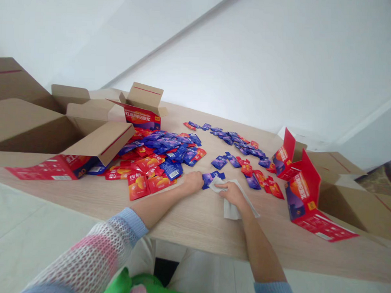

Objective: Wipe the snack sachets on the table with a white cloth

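My left hand (193,183) is closed, its fingers on the left end of a blue-purple pouch (208,179) on the table. My right hand (231,193) presses a crumpled white tissue (234,212) against the right part of that pouch. Part of the tissue hangs loose beneath my palm and lies on the wood. Just beyond my left hand is a heap of purple pouches (171,168) and red pouches (138,185). More purple pouches (233,160) and red ones (272,187) are scattered past my right hand.
Large open cartons (85,147) stand at the left, their flaps reaching toward the heap. Behind it is a smaller open red box (142,117). Open red boxes (302,194) stand at the right. The wooden table (179,223) meets a white wall (250,71).
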A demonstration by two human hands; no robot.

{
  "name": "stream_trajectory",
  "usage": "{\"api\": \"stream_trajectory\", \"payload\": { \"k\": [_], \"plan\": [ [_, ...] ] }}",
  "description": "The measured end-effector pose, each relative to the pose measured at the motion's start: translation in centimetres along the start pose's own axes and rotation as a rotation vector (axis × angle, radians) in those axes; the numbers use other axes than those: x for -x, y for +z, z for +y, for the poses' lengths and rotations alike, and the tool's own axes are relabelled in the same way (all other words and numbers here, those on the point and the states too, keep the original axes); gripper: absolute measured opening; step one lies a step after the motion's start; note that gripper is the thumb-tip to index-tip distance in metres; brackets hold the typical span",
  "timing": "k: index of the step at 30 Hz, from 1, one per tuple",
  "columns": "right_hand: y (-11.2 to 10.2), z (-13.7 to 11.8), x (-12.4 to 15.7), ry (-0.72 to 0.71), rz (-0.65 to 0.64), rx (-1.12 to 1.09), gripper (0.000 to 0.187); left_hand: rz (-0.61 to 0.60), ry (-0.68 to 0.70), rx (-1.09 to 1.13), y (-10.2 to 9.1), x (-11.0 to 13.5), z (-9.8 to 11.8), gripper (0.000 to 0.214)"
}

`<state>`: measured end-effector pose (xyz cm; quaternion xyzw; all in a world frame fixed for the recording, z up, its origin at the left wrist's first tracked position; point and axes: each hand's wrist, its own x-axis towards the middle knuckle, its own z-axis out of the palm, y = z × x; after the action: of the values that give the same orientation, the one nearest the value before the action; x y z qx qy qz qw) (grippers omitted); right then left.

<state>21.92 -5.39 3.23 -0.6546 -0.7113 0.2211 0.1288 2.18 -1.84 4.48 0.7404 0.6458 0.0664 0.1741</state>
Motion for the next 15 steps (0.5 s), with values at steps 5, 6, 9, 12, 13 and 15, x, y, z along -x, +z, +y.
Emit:
{"api": "stream_trajectory", "payload": {
  "k": [5, 6, 9, 12, 13, 15],
  "plan": [
    [-0.7, 2.1, -0.6, 0.211, 0.126, 0.144, 0.048, 0.037, 0.02, 0.03, -3.4, -0.5, -2.9, 0.029],
    [-0.7, 2.4, -0.7, 0.225, 0.13, 0.156, 0.048, 0.068, 0.014, 0.031, -4.3, -0.6, -3.9, 0.03],
    [-0.7, 3.1, -1.0, 0.234, 0.135, 0.177, 0.048, 0.165, -0.026, 0.027, -6.9, -0.7, -7.2, 0.035],
    [-0.6, 3.2, -1.0, 0.226, 0.139, 0.179, 0.049, 0.293, -0.147, 0.061, -8.8, -0.3, -10.5, 0.032],
    [-0.6, 3.2, -1.0, 0.222, 0.136, 0.176, 0.05, 0.316, -0.215, 0.069, -9.3, -0.1, -11.5, 0.03],
    [-0.6, 3.2, -0.9, 0.213, 0.133, 0.173, 0.05, 0.334, -0.292, 0.064, -10.0, 0.4, -13.3, 0.029]
  ]
}}
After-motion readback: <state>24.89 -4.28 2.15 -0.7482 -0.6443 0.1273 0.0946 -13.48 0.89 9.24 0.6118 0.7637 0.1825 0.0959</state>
